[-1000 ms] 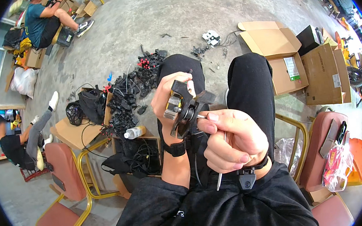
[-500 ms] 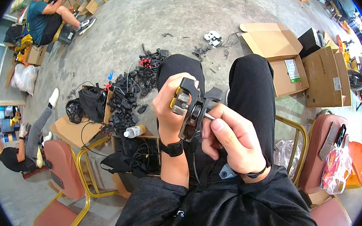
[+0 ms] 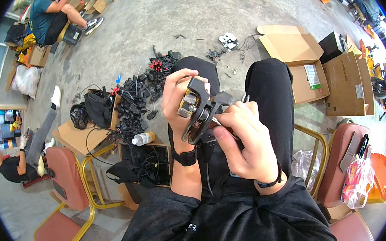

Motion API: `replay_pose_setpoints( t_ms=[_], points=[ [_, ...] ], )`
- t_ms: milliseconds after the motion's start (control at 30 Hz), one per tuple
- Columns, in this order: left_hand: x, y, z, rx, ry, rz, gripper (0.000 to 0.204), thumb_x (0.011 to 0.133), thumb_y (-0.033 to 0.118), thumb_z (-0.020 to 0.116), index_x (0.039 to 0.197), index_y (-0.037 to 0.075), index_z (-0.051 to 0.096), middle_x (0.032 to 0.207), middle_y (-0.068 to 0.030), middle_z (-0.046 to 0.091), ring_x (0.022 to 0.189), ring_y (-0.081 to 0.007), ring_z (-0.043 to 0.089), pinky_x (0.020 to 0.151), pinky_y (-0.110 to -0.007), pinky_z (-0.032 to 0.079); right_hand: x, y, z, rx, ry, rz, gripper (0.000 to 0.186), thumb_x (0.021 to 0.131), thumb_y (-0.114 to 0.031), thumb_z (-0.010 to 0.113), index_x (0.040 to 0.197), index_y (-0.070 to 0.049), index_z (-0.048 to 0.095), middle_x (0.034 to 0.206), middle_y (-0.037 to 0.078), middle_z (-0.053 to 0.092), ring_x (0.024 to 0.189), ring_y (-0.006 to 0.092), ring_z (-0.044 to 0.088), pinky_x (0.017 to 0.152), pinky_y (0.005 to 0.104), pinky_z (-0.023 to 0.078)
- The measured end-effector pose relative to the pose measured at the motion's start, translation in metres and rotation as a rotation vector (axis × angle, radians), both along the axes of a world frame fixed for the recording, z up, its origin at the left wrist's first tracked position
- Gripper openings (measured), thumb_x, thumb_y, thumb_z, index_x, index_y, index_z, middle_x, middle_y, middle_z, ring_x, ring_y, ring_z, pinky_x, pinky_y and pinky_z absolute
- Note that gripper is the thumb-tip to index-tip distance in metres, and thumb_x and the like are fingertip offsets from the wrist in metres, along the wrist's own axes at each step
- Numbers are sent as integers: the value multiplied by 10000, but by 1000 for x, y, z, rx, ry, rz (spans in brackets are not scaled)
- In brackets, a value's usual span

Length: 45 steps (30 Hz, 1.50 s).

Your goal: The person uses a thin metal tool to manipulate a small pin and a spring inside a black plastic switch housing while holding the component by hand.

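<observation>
A black curved device (image 3: 202,106) with silver and yellow blocks at one end is held over my knees. My left hand (image 3: 174,96) is closed around its left side, fingers behind the silver blocks. Close against its right side, my right hand (image 3: 250,147) pinches a thin metal rod-like tool (image 3: 217,121). The rod's tip reaches the device's middle, though my fingers hide much of the tool. A dark block and cable hang below the device, between my wrists.
Left of my knees lies a heap of black parts and cables (image 3: 130,98), beside a clear bottle (image 3: 143,138). An open cardboard box (image 3: 307,74) stands to the right. Padded chairs flank me, one at left (image 3: 68,179). Other people sit at far left and upper right.
The device has tilted and now shows more of its frame. My right hand has turned, its knuckles rising, with the rod still against the device.
</observation>
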<state>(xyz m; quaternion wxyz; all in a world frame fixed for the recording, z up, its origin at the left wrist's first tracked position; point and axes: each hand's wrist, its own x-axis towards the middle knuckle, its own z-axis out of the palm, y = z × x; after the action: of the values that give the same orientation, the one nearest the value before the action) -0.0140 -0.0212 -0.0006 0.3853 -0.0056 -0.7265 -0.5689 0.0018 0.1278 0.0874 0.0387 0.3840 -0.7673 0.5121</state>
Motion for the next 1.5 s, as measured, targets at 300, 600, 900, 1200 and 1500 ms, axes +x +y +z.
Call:
replay_pose_setpoints(
  t_ms=[300, 600, 900, 1200, 1500],
  points=[
    [-1, -4, -2, -104, 101, 3, 173, 654, -41, 670, 794, -1, 576, 802, -126, 626, 692, -203, 617, 631, -274, 482, -2, -5, -9, -133, -81, 63, 77, 849, -65, 552, 903, -12, 537, 670, 57, 472, 602, 195, 444, 582, 292, 327],
    [4, -1, 1, -55, 42, 15, 167, 652, -39, 655, 790, 1, 571, 782, -110, 621, 689, -205, 611, 632, -277, 477, 2, -3, -2, -757, -1487, 565, 310, 966, -241, 379, 776, -12, 469, 503, -27, 322, 412, 68, 266, 432, 236, 229],
    [-3, -4, -16, 90, 80, 8, 144, 678, -52, 671, 783, 5, 590, 789, -93, 636, 686, -180, 613, 632, -266, 479, 1, -12, -15, -194, -102, 36, 141, 775, -23, 614, 907, 0, 570, 726, 93, 509, 651, 262, 470, 623, 335, 368],
    [0, -1, -2, -62, 87, 5, 180, 638, -13, 641, 803, 6, 570, 797, -111, 624, 692, -200, 613, 621, -275, 483, -6, -4, -10, 38, 297, -93, 187, 725, -48, 649, 897, -30, 580, 719, 60, 483, 676, 238, 474, 632, 320, 360],
    [-6, -5, -19, -54, 152, -17, 194, 625, 6, 653, 799, 3, 567, 790, -121, 620, 681, -209, 610, 611, -278, 478, 3, -1, 0, -651, -1356, 476, 315, 966, -237, 384, 826, 19, 503, 519, -24, 346, 446, 46, 262, 440, 216, 216]
  ],
)
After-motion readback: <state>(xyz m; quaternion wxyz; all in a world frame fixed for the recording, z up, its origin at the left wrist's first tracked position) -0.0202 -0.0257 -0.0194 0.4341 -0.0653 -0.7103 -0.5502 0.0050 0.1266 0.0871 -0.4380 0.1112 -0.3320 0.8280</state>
